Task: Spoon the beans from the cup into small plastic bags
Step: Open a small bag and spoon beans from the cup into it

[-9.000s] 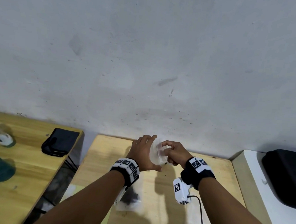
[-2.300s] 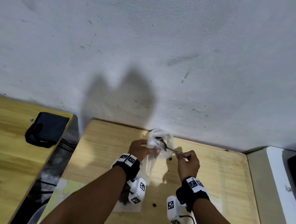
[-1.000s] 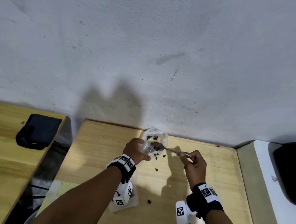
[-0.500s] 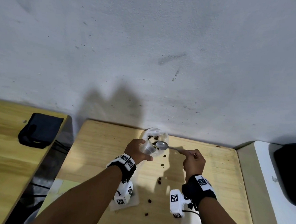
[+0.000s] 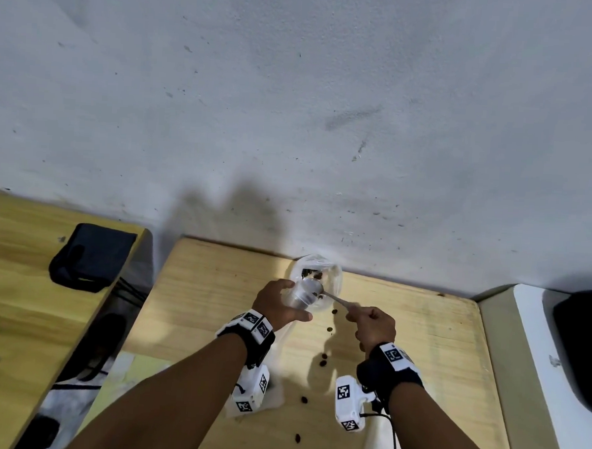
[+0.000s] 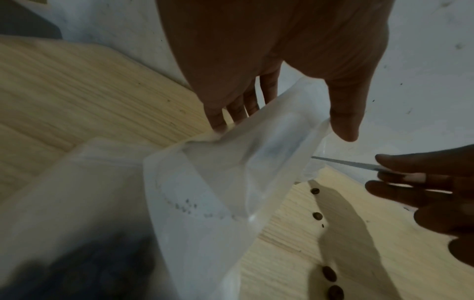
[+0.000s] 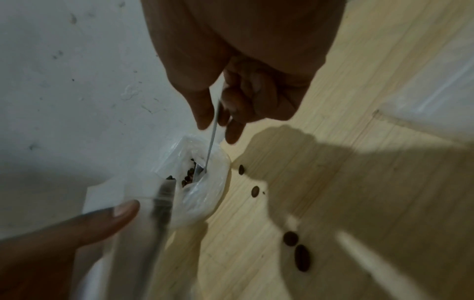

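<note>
My left hand (image 5: pixel 292 301) grips a small translucent plastic bag (image 6: pixel 218 182), fingers on one side and thumb on the other, holding its mouth up beside a clear crinkly cup (image 5: pixel 331 277) that stands against the wall. Dark beans (image 7: pixel 188 176) lie inside the cup. My right hand (image 5: pixel 353 309) pinches the handle of a metal spoon (image 7: pixel 212 140), whose bowl is down among those beans. Several spilled beans (image 5: pixel 323 361) lie on the wooden table (image 5: pixel 197 305) between my wrists.
Flat plastic bags (image 5: pixel 275 391) lie under my left wrist. A black pouch (image 5: pixel 90 261) sits on the neighbouring table at left, across a gap. A dark bulky object (image 5: pixel 583 342) rests on a white surface at right. The wall is close behind the cup.
Nine seconds ago both hands held only a bag. Since then my right hand took the spoon, and in the last second its bowl moved down into the cup. More beans lie on the table.
</note>
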### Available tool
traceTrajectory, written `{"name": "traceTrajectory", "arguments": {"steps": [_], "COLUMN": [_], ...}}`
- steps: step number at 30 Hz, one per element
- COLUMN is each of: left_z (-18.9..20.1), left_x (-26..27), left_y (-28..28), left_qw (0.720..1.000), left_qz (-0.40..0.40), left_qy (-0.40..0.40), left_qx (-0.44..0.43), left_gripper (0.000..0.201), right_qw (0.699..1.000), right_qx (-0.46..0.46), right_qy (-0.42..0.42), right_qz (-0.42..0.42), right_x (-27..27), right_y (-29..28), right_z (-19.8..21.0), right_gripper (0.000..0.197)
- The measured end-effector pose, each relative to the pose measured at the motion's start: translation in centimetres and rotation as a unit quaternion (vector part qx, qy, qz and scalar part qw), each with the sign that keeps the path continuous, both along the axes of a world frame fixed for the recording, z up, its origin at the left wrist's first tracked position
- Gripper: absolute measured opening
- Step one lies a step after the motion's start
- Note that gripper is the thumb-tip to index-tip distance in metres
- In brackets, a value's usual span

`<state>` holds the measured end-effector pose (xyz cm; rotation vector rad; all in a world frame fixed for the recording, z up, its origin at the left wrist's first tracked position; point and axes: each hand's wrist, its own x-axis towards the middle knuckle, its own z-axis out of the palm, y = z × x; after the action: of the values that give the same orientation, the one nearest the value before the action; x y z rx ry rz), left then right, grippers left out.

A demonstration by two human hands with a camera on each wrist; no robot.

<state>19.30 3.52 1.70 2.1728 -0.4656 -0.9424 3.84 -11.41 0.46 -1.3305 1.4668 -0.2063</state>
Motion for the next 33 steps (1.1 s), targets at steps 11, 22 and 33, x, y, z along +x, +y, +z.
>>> {"name": "traceTrajectory", "arguments": {"steps": [11,22,33], "left_z": [1.8,7.8,13.3], "left_x": [-0.6,0.6,1.6], "left_y": [0.2,-1.3,-2.6], "left_qw": [0.991,0.970,0.926], "left_qz": [0.059,0.054,0.152], "left_qy": [-0.034,-0.076,-0.048], "left_qx": [-0.118,-0.222,-0.342], "left_gripper": [0.076,0.079,0.011], "right_qw": [0.943,0.874,0.909], "right_qx": [-0.121,-0.278,-0.285], "right_qy": [-0.149,-0.096,-0.236], "right_qz": [0.273,0.388,0.191], "right_x": [2.6,5.4,4.7], "right_y": [1.6,-1.3,-1.3], "right_z": [6.6,12.7,17.1], "right_gripper": [0.025,0.013,0.036]}}
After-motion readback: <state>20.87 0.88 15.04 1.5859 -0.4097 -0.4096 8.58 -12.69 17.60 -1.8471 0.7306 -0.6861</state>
